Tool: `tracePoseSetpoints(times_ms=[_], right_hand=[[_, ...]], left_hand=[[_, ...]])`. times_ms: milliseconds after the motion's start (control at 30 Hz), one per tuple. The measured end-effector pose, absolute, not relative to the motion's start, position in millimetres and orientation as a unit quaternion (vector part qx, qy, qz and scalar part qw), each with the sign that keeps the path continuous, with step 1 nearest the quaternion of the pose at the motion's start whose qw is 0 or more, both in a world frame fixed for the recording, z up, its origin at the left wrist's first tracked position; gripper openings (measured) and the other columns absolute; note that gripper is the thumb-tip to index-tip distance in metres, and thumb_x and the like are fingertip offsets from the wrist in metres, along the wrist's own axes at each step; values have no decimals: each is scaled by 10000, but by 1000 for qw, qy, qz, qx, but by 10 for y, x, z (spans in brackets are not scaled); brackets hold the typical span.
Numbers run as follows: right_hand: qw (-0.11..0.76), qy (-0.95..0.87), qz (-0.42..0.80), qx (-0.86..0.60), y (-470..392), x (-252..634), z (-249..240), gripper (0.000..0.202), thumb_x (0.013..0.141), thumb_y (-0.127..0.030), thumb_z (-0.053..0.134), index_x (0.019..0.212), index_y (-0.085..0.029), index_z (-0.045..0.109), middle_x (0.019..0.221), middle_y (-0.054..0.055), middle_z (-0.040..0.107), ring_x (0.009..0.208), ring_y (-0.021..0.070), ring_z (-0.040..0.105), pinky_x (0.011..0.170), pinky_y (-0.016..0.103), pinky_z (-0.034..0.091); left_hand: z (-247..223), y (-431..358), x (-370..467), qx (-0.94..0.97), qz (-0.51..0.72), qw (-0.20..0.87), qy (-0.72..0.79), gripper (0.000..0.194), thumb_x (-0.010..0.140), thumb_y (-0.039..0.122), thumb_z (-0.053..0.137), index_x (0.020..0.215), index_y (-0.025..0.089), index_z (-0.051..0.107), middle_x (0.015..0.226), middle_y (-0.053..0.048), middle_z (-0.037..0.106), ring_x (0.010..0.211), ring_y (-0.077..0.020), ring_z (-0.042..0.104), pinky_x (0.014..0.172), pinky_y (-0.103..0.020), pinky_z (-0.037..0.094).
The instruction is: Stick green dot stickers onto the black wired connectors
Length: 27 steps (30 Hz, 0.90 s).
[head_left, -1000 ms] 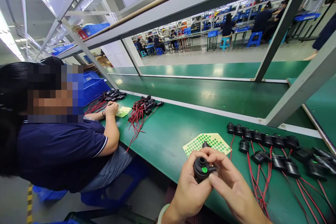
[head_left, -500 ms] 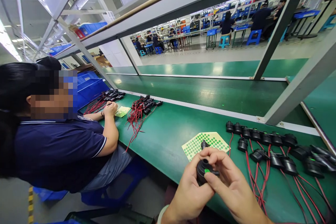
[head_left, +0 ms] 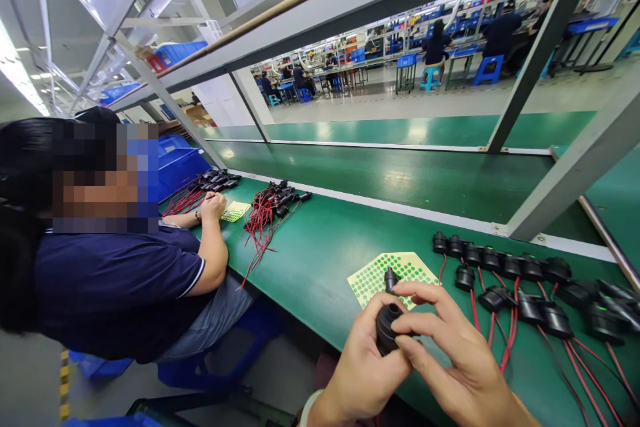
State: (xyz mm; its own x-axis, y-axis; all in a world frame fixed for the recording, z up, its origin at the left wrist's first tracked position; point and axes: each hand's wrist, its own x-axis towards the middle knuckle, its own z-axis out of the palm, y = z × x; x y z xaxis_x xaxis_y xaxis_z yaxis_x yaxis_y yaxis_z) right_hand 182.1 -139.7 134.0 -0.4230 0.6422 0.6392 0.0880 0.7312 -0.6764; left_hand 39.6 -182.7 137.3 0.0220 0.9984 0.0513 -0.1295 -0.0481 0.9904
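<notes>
My left hand (head_left: 363, 363) is wrapped round a black cylindrical part (head_left: 387, 328) with a round opening on its top. From the right, my right hand (head_left: 450, 347) has its thumb and index finger closed on the side of the same part. Just behind the hands lies a pale yellow sheet (head_left: 367, 278) of round green stickers, with a black nozzle-like piece (head_left: 391, 278) showing over it. No green spot shows on the held part; fingers cover some of its surface.
Several black parts (head_left: 511, 265) with red wires lie in rows at the right of the green table (head_left: 310, 260). At the left sits a person (head_left: 120, 280), near wired parts (head_left: 273, 203) and another sticker sheet (head_left: 235, 211). A metal post (head_left: 565, 167) rises at the right.
The green sticker seen on the held part is now out of sight. My right thumb has drawn back from the part's top to its side, and my right fingers have spread somewhat.
</notes>
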Motion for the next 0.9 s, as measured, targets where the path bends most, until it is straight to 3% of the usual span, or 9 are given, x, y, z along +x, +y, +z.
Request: tracePoseSetpoints(times_ms=[233,400,467,600,733,900], right_hand=[[502,-789,278,-219,-1405,1803,1253,233,895,-122,587,1050,-282,655,1087,60,641,995,219,640,870,322,544],[467,-800,281,-250,-1359,1966,1128,286,921,-204,611,1184,-315,629,1167,58,635,1077,233,635,929,340,547],[443,-822,250,-255,-1322,2063,1118,387,907,-263,655,1283,-312,575,1263,72,608,1148,251,613,979,357,533],[359,-889,192,-209,-1271,2208,1135,779,841,-363,752,1504,-272,354,1431,114,523,1285,312,531,1060,422,487],[328,-899,205,-206,-1264,2253,1081,785,878,-250,694,1544,-262,279,1422,105,545,1269,285,556,1060,394,493],[320,-886,244,-231,-1245,2305,978,734,841,-165,647,1513,-211,355,1374,120,585,1244,276,577,1058,404,496]], left_hand=[[1380,-1808,402,466,532,547,448,233,741,107,634,950,160,544,810,10,498,738,-126,424,701,-251,366],[1284,-1817,369,426,566,571,415,189,766,158,692,882,157,543,766,20,473,695,-103,384,640,-231,315],[1239,-1808,376,380,583,615,371,240,762,212,733,898,155,544,738,23,485,661,-93,389,617,-227,304],[1178,-1765,471,280,584,694,315,333,687,257,814,872,136,566,703,16,523,635,-88,444,619,-222,339],[1110,-1734,603,227,557,741,298,333,666,249,839,867,117,610,704,1,547,657,-90,481,617,-202,340],[950,-1709,705,208,535,766,288,302,691,308,841,860,121,675,747,-20,586,703,-113,533,682,-224,402]])
